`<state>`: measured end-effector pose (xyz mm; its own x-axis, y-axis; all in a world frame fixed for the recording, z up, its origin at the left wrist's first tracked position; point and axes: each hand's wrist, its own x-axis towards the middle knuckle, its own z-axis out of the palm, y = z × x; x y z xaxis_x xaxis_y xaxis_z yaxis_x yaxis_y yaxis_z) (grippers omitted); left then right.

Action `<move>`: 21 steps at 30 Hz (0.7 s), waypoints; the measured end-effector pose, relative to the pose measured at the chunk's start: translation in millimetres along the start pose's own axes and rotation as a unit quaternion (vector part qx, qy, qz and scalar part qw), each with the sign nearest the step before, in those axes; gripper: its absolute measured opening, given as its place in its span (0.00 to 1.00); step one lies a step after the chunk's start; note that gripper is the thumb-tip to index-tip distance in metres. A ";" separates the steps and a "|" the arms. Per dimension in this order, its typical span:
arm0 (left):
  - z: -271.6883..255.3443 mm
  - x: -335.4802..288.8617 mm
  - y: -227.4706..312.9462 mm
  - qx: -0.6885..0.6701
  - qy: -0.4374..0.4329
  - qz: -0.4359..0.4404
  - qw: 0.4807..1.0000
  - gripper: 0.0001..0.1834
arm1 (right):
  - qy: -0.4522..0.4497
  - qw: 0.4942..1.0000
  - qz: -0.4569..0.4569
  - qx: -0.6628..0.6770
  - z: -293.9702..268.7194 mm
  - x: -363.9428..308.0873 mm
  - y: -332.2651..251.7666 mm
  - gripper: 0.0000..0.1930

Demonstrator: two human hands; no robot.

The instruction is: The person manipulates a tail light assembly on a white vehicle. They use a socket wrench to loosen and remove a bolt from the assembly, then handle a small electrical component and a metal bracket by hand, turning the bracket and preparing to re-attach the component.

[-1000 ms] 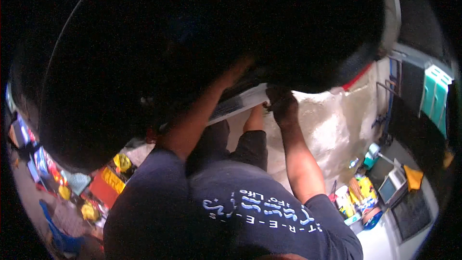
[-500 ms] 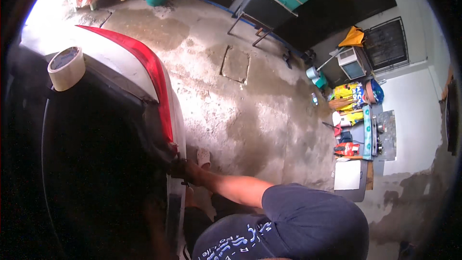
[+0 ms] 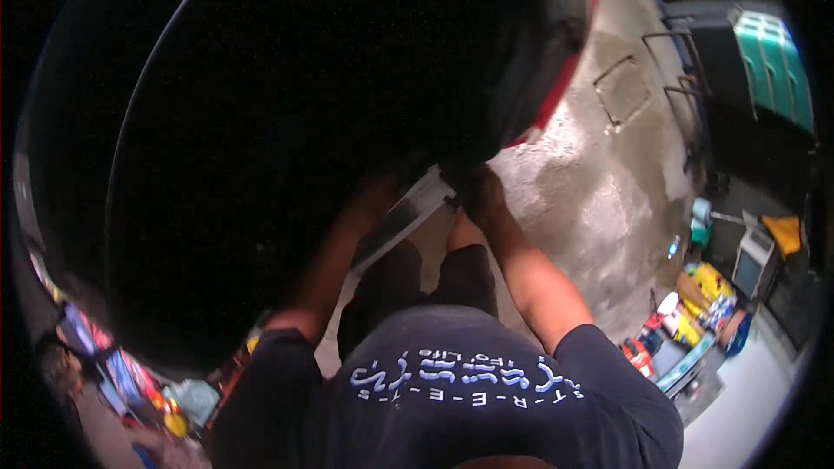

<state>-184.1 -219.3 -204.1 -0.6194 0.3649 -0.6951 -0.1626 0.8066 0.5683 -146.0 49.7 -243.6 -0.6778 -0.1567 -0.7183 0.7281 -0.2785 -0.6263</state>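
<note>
A huge black rounded body (image 3: 287, 139) with a red-edged pale rim (image 3: 565, 78) fills the upper left. Both my forearms reach up to its lower edge. My left hand (image 3: 375, 198) lies in deep shadow against the black underside, beside a light grey flat strip (image 3: 408, 217); its grip is not visible. My right hand (image 3: 480, 191) is closed around the strip's upper end, just under the red edge. My dark printed shirt (image 3: 452, 391) and dark-trousered knees (image 3: 417, 282) fill the bottom middle.
A stained concrete floor (image 3: 599, 174) with a square hatch (image 3: 621, 91) spreads to the right. A green drawer cabinet (image 3: 777, 61) stands at the upper right. Colourful bottles and boxes (image 3: 695, 313), a small white appliance (image 3: 751, 260) and a yellow cloth (image 3: 782, 233) crowd the right. More coloured items (image 3: 130, 382) sit at the lower left.
The view swung from the open floor and a white, red-striped panel with a tape roll back under the black body. Both hands are again at the grey strip, as one second ago.
</note>
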 end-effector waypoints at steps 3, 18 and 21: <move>7.1 29.2 30.1 -0.150 0.009 0.033 0.988 0.34 | -0.009 0.898 -0.281 -0.340 -49.0 3.8 27.6 0.22; 11.0 59.0 37.6 -0.454 0.069 0.010 0.889 0.25 | 0.002 0.828 -0.065 -0.557 6.1 -20.0 -40.7 0.24; 11.7 65.5 44.6 -0.490 0.062 0.008 0.869 0.24 | -0.054 0.782 -0.159 -0.600 -8.6 -15.8 -29.2 0.25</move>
<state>-223.0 -154.0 -229.4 -0.6962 0.2700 -0.6651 -0.6917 -0.0045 0.7222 -155.7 68.5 -216.6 -0.8022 -0.3568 -0.4788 0.0489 0.7599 -0.6482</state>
